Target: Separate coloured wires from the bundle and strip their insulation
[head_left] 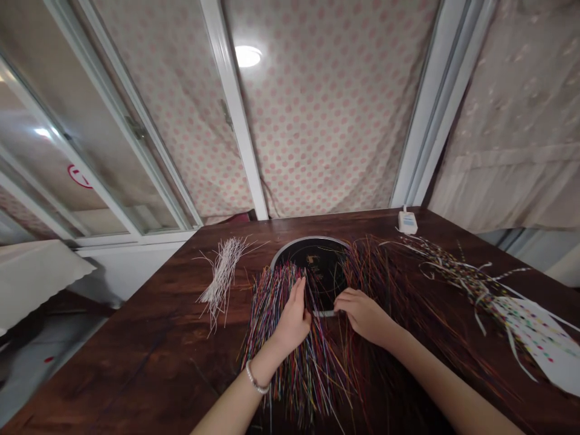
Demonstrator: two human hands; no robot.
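Note:
My left hand [295,317] lies on a thick spread of thin multicoloured strands [267,308], its fingers stretched forward and close together. A pale bead bracelet [257,377] circles that wrist. My right hand [360,313] is by the front right rim of a round black glass plate [312,251] with a silver edge. Its fingers are curled in with the tips together; whether a strand is between them is too small to tell. A darker, reddish-brown batch of strands [399,290] spreads right of the plate and under my right forearm. Some loose strands cross the plate.
A bundle of white strands [225,272] lies on the left of the dark wooden table [158,326]. At the right are strips with coloured dots [466,278] and a white dotted sheet [541,338]. A small white box [407,222] stands at the back edge, before a curtained window.

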